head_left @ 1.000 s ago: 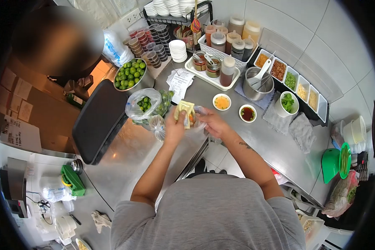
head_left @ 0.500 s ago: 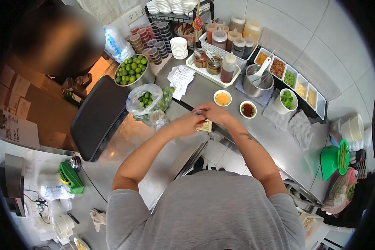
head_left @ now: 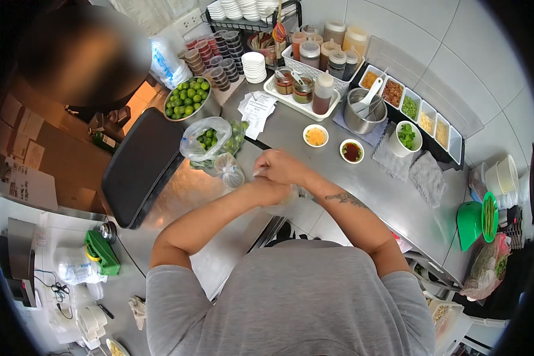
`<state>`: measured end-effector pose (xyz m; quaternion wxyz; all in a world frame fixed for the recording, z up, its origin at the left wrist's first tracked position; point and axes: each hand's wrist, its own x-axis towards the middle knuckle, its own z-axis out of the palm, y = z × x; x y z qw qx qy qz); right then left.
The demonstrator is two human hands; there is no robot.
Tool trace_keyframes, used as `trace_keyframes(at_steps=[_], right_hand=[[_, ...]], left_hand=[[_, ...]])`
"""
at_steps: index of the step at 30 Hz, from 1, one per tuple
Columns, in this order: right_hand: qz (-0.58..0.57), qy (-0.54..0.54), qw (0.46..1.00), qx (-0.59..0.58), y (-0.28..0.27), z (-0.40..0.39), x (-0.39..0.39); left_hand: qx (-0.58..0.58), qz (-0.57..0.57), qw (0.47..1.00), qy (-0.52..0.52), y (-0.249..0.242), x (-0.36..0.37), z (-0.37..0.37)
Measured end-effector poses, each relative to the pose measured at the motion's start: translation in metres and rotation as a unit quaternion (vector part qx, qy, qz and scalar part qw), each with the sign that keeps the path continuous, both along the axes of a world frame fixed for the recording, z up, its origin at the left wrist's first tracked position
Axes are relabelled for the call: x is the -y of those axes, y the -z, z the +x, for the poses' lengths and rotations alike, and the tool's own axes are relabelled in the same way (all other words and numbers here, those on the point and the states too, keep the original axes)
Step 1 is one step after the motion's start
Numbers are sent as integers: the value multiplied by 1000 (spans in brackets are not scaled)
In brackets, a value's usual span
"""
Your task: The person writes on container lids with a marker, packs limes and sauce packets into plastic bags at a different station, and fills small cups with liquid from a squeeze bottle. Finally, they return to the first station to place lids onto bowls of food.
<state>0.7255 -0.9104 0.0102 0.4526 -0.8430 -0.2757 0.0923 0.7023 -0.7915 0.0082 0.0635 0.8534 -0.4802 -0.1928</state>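
Note:
In the head view my right hand (head_left: 280, 167) and my left hand (head_left: 270, 193) meet above the edge of the steel counter. Both are closed at a small clear plastic bag (head_left: 289, 199), of which only a translucent part shows below the left hand. A bit of whitish material shows between my fingers; the rest is hidden. Just left of my hands rests a knotted clear bag (head_left: 229, 170). Behind it lies an open plastic bag of limes (head_left: 207, 137). Past my right hand stand a small cup of orange sauce (head_left: 315, 136) and a cup of dark sauce (head_left: 352, 152).
A bowl of limes (head_left: 187, 101) and a black board (head_left: 141, 166) stand left. Receipts (head_left: 258, 113), a sauce tray (head_left: 302, 101) and a metal pot (head_left: 365, 113) line the back. Grey cloths (head_left: 427, 178) and topping containers (head_left: 426, 121) are at right. Another person is at upper left.
My hands have moved slightly left and toward my body, with the right hand now over the left. The yellowish packet seen below them earlier is now mostly covered.

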Motion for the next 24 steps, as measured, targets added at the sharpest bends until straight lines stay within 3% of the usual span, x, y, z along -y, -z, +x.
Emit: trace_keyframes(at_steps=[2, 5, 11, 14, 17, 20, 24], right_hand=[[82, -30, 996, -22, -3, 1, 5], [41, 46, 996, -63, -31, -9, 23], [141, 149, 978, -32, -12, -6, 18], [139, 136, 975, 103, -11, 3, 7], [178, 51, 979, 88, -13, 14, 16], [175, 63, 980, 77, -21, 16, 32], [197, 63, 977, -58, -21, 4, 38]], left_hand=[[7, 62, 998, 22, 12, -10, 18], [-59, 25, 982, -175, 10, -17, 28], [120, 47, 992, 14, 5, -10, 18], [27, 142, 988, -49, -32, -1, 16], [-23, 182, 983, -13, -33, -7, 29], [-41, 75, 995, -41, -39, -11, 39], [-27, 144, 982, -120, -36, -4, 37]])
